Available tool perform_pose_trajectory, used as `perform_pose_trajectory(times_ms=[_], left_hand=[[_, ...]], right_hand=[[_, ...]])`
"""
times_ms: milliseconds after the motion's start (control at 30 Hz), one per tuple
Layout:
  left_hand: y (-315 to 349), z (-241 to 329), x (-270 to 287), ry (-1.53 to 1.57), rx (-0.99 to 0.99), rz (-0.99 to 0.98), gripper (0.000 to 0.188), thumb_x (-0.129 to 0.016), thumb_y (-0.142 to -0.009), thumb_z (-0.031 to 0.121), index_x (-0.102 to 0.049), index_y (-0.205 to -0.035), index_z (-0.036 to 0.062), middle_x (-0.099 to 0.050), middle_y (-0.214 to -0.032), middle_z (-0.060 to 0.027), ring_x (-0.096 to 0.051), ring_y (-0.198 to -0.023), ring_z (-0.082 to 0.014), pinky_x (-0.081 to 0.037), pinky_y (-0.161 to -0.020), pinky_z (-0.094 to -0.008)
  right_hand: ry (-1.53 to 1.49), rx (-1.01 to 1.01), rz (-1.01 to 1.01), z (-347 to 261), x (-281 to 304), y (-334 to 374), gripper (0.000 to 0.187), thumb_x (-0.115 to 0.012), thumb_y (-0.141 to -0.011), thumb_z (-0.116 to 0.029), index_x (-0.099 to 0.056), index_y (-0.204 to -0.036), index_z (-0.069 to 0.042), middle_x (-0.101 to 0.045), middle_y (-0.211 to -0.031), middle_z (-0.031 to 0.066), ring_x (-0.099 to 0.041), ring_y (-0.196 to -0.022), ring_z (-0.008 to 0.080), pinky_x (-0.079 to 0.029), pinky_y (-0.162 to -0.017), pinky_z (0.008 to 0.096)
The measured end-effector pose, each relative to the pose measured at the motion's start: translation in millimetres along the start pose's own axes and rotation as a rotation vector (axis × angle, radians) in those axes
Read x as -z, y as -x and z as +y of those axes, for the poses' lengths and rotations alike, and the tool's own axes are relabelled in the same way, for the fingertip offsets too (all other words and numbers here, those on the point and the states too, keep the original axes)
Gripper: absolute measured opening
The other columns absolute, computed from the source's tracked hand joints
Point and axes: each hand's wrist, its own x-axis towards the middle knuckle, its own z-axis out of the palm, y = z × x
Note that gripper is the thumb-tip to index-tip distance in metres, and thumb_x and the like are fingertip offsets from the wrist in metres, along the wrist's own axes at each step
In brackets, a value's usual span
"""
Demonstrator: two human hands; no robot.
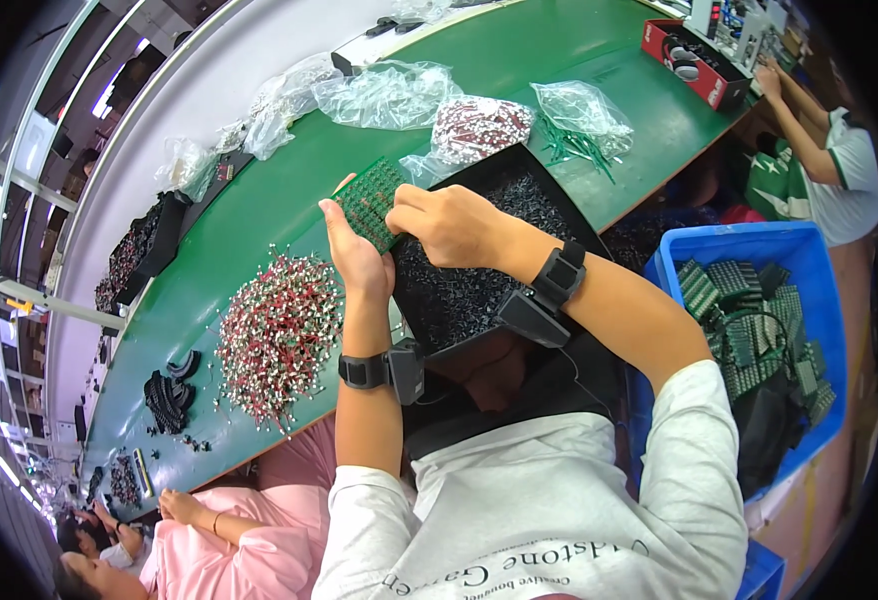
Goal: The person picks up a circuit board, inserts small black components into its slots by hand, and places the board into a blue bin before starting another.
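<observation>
Closest in, both wrists wear blk strap-on modules (406, 371); R one hangs by the near rim of the blk tray (571, 207), which seems to overhang the worktop's near edge. Tray's strewn w/ small blk components (459, 300). L hand (357, 248) grips the grn PCB panel (371, 196) along its lower left, thumb up the side; panel's held tilted in the air, just beyond the tray's left side. R hand (449, 225) is bent in, fingertips at the panel's right side; can't tell if they pinch a part. Risks, my guess: a hard push from R could twist the panel out of L's one-sided hold & knock loose whatever's seated; a module or forearm catching the rim could tip the tray & spill pcs. Off right, below worktop level, blue bin (749, 240) w/ more PCB panels (759, 335). Left, by the near edge, loose heap of red/wht leaded parts (279, 340); an L elbow swing might scatter it, poss. over the edge. Farther, past the tray's far corner: clear bag of red/wht parts (481, 130), then grn strips (574, 145) by another bag. Toward the far right corner, red box (694, 65) w/ headphones.
</observation>
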Motion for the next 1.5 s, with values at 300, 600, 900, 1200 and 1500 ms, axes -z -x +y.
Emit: perform_pose_trajectory(times_ms=[300,600,900,1200,1500], left_hand=[[1,0,6,0.123,0.031,-0.061,0.056,-0.022,-0.108,0.045,-0.05,-0.132,0.0031,-0.062,-0.123,-0.0127,-0.062,-0.109,-0.0252,-0.048,-0.097,-0.0395],[-2,-9,10,-0.127,0.095,-0.201,0.062,-0.025,-0.107,0.051,-0.05,-0.132,0.0004,-0.059,-0.127,-0.0119,-0.058,-0.117,-0.0222,-0.045,-0.102,-0.0378],[-6,-11,15,-0.295,0.091,-0.335,0.064,-0.026,-0.106,0.053,-0.051,-0.131,-0.0002,-0.059,-0.125,-0.012,-0.058,-0.116,-0.0216,-0.046,-0.1,-0.0387],[-2,-5,3,-0.094,0.032,-0.15,0.063,-0.022,-0.107,0.049,-0.05,-0.135,-0.0013,-0.058,-0.128,-0.0126,-0.055,-0.118,-0.0215,-0.041,-0.105,-0.0364],[0,-7,5,-0.195,0.055,-0.278,0.066,-0.023,-0.105,0.054,-0.045,-0.139,0.0017,-0.054,-0.134,-0.0118,-0.053,-0.124,-0.0228,-0.042,-0.106,-0.0381]], right_hand=[[-0.261,-0.035,0.213,-9,19,-4,0.007,-0.066,-0.083,-0.002,-0.061,-0.087,-0.005,-0.058,-0.079,0.0093,-0.062,-0.066,0.0297,-0.05,-0.055,0.0373],[-0.121,-0.03,0.318,3,3,-12,0.01,-0.068,-0.082,-0.004,-0.066,-0.092,-0.007,-0.063,-0.089,0.0071,-0.065,-0.073,0.0273,-0.054,-0.06,0.0355],[0.074,-0.112,0.242,0,-1,-11,0.01,-0.063,-0.083,0.0,-0.06,-0.091,-0.005,-0.06,-0.087,0.0092,-0.064,-0.07,0.0282,-0.053,-0.058,0.0353],[-0.24,-0.075,0.301,-2,18,-1,0.012,-0.065,-0.083,0.0,-0.06,-0.093,-0.004,-0.059,-0.084,0.0106,-0.062,-0.072,0.031,-0.051,-0.06,0.0383],[-0.116,-0.047,0.27,3,0,-8,0.009,-0.066,-0.083,-0.005,-0.064,-0.092,-0.006,-0.061,-0.088,0.0089,-0.065,-0.073,0.0293,-0.053,-0.057,0.0364]])
